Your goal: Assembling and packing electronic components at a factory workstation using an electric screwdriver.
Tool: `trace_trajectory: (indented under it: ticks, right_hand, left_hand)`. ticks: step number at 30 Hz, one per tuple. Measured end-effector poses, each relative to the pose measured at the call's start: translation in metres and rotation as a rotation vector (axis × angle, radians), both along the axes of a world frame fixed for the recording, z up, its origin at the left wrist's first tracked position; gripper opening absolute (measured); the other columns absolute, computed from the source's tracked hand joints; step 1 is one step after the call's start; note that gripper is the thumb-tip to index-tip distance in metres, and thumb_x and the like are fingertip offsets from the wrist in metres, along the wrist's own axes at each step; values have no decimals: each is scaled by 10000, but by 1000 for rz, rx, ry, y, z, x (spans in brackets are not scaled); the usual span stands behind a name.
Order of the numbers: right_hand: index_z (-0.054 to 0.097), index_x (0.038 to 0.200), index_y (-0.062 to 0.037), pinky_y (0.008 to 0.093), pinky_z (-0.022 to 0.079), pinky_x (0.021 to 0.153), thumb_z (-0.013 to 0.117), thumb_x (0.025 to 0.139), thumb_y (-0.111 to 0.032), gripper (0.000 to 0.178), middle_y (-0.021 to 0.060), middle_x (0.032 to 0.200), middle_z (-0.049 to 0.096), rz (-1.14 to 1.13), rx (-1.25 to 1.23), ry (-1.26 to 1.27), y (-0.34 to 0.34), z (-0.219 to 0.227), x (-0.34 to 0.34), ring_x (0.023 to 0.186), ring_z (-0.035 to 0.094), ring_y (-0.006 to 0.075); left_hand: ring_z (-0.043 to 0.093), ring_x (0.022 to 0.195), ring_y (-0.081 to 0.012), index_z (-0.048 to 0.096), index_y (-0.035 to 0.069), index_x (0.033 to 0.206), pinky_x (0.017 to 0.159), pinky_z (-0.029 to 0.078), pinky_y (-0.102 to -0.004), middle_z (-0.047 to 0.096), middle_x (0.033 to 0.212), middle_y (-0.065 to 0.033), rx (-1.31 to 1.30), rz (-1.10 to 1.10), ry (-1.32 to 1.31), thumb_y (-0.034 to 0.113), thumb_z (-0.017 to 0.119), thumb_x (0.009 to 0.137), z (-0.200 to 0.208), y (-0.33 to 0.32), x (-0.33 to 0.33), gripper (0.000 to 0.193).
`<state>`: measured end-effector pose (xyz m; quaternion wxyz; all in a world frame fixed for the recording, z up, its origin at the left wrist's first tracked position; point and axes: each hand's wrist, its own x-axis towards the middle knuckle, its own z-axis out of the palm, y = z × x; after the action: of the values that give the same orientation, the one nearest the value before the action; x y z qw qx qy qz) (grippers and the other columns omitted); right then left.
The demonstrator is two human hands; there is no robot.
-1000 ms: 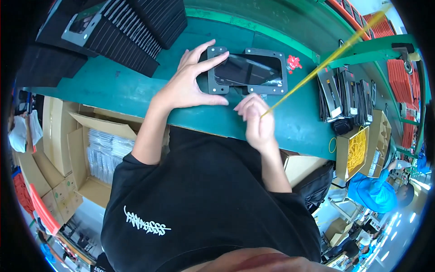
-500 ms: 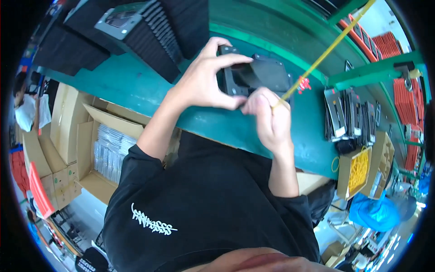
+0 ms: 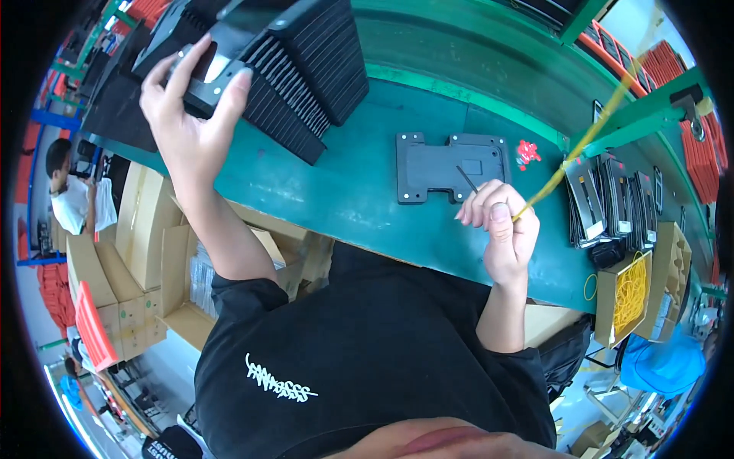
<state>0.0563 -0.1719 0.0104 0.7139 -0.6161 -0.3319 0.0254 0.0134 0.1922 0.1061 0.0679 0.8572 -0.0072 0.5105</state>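
Observation:
My left hand (image 3: 191, 107) is at the far left, fingers spread across the top of a stack. Thumb and fingers grip the edges of a dark plastic housing (image 3: 202, 93) with pale corner dots. My right hand (image 3: 501, 226) is closed around a thin dark rod (image 3: 467, 178), whose tip sticks out toward the left. A yellow cord (image 3: 569, 162) runs from this hand up to the right. Just beyond the rod's tip, a black notched plastic housing (image 3: 428, 170) lies flat on the green bench, apart from my left hand.
Stacked black housings (image 3: 329, 61) stand at the back left of the green bench (image 3: 344, 195). Dark flat panels (image 3: 589, 203) lean at the right, near a box of yellow bands (image 3: 631, 291). A small red piece (image 3: 527, 154) lies behind the housing. Cardboard boxes (image 3: 180, 268) stand below left.
My left hand has left the bench housing and moved to the stack at far left. My right hand has drawn back toward me, uncovering the housing and the rod.

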Motion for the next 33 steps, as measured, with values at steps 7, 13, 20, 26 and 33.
trace_trajectory:
  ticks: [7,13,20,26,33]
  right_hand:
    - [520,888,-19,296,493,656,544,1022,-95,156,99,810,571,-73,-98,36,-11,6,0,713,556,152]
    - [619,973,5,254,482,629,624,977,-44,49,73,870,650,-179,-244,134,-19,14,9,720,597,100]
    - [654,919,12,250,507,668,660,959,-63,85,52,844,667,-167,-427,60,-32,10,25,747,630,100]
    - [637,1132,3,321,539,788,701,927,-138,257,128,1059,687,-448,-698,-179,-33,-13,112,910,676,204]
    - [439,1455,-74,576,422,1061,630,902,-508,728,288,1390,520,-1044,-1364,-99,-71,-61,303,1272,525,490]
  left_hand:
    - [531,1228,-310,645,20,1322,1072,408,-432,566,1288,-204,-168,-39,78,241,731,868,-12,-11,18,513]
    - [542,1232,-369,616,9,1313,1105,427,-482,554,1313,-222,-5,-786,-1,194,756,816,-58,-55,15,548]
    - [477,1306,-429,522,128,1460,1100,429,-502,440,1421,-227,-327,-707,871,271,904,620,-104,-123,42,934]
    - [464,1311,-427,527,170,1467,1102,417,-502,441,1410,-217,-357,-699,842,315,946,541,-150,-119,41,1026]
    - [430,1376,-429,523,152,1459,1135,395,-505,430,1461,-215,-298,-688,863,310,955,508,-149,-115,49,1056]
